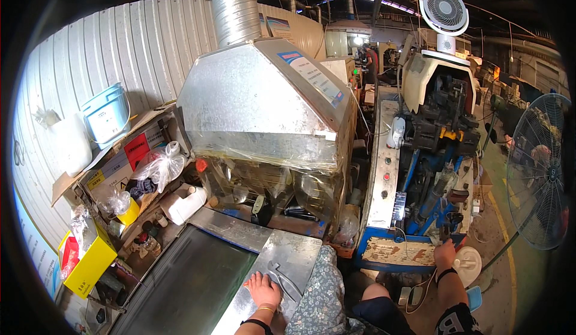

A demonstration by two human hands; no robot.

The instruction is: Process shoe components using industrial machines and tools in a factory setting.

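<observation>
My left hand (pixel 262 289) lies flat on a bare metal plate (pixel 294 246), its fingers stretched out and holding nothing. Just to its right, a pair of metal pliers (pixel 284 281) rests on the same plate. Out to the right, my right hand (pixel 444 254) reaches to the front right corner of a blue and white machine (pixel 390 250). Its fingers look closed at a dark part there; what they grip is hidden. A floral cloth (pixel 321 296) lies between my arms, by my legs.
A dark conveyor belt (pixel 186 281) runs left of the plate, under a metal hood (pixel 258 104). Bottles and bags crowd a shelf, with a yellow box (pixel 90 260) at its near end. A large floor fan (pixel 539 170) and a round white lid (pixel 467 266) are at right.
</observation>
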